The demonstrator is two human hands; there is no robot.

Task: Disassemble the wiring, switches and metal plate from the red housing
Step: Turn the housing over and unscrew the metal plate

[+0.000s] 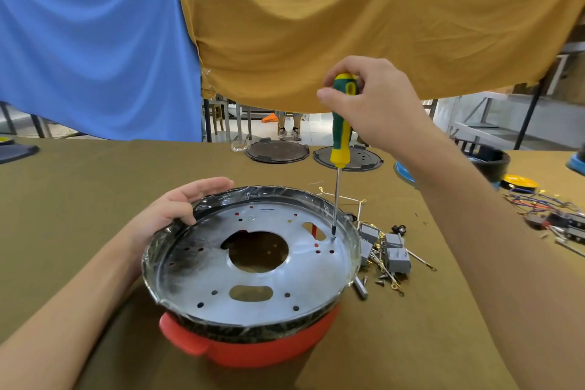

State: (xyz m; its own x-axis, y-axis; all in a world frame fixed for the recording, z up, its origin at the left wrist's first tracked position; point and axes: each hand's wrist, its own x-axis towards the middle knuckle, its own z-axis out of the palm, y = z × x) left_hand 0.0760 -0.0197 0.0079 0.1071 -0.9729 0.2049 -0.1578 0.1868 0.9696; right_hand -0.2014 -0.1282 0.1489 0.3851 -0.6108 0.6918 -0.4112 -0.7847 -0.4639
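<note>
Upright, the screwdriver (341, 123) in the right hand's (376, 101) closed grip meets the holed metal plate (253, 275); left hand (177, 209) clasps its rim.

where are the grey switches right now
In the head view the grey switches lie on the brown table, just right of the red housing, among loose screws and gold-tipped wires.
</note>
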